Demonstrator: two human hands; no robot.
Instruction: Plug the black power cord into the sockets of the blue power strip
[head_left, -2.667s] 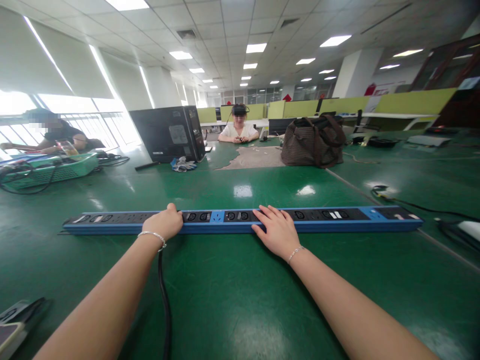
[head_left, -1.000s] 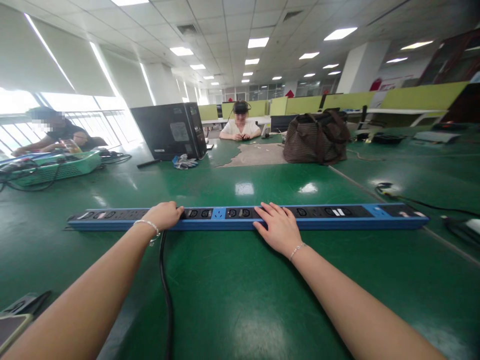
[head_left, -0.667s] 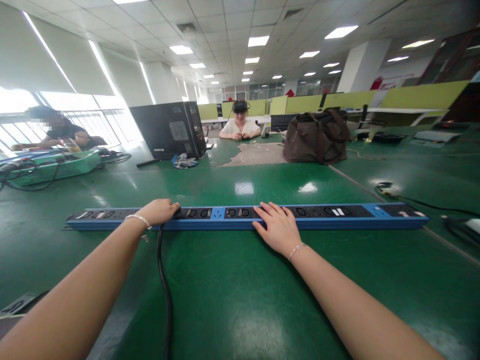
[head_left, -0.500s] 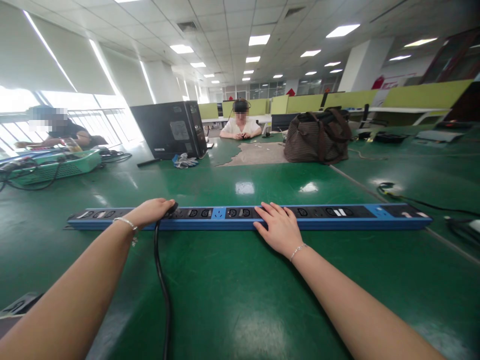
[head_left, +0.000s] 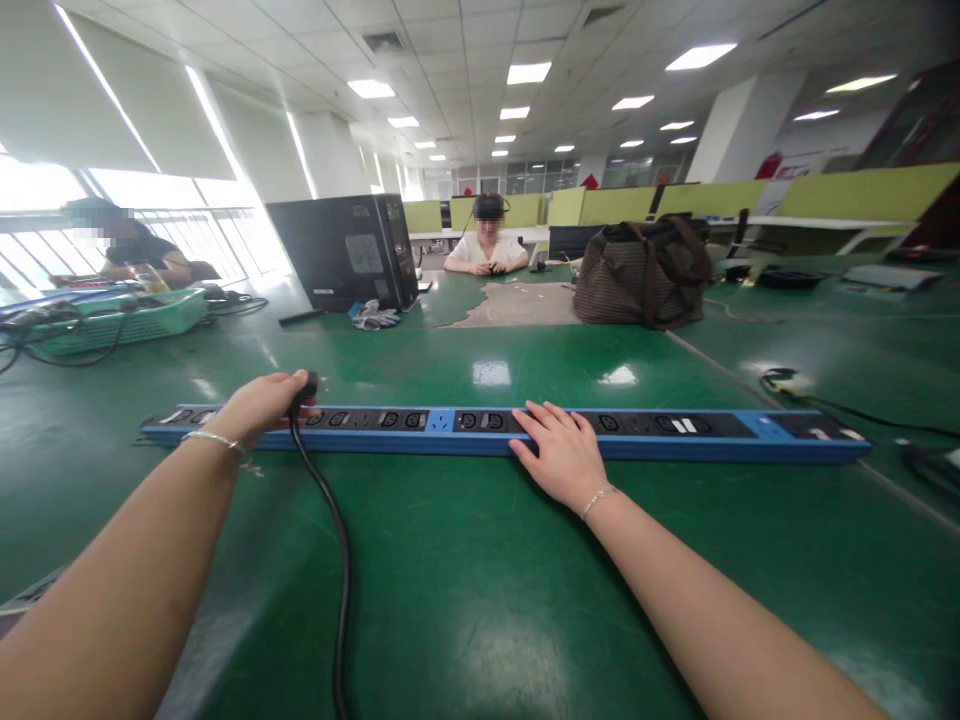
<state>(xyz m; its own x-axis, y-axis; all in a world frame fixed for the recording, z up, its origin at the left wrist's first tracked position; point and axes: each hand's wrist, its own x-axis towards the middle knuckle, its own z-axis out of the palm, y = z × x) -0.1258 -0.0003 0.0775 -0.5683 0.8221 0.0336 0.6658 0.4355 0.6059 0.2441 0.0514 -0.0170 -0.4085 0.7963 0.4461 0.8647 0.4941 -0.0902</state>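
Observation:
A long blue and black power strip (head_left: 390, 440) lies across the green table (head_left: 450, 580). My left hand (head_left: 262, 402) is closed on a black plug (head_left: 306, 388), held above the left part of the strip; prongs show at its far side. From the plug a thick black cable (head_left: 341, 560) runs down toward the near edge of the view. My right hand (head_left: 559, 448) rests on the strip right of its middle, fingers spread over the sockets.
A black computer case (head_left: 345, 255) and grey-blue gloves (head_left: 373, 316) stand beyond the strip, with a brown bag (head_left: 637, 275) right of them. A green basket (head_left: 127, 325) holds cables at left. Two people sit farther back. More black cables (head_left: 847, 400) lie at right.
My left hand has lifted the plug off the strip's sockets and moved it left, and the cable has shifted with it. My right hand stays on the strip. The view has shifted slightly.

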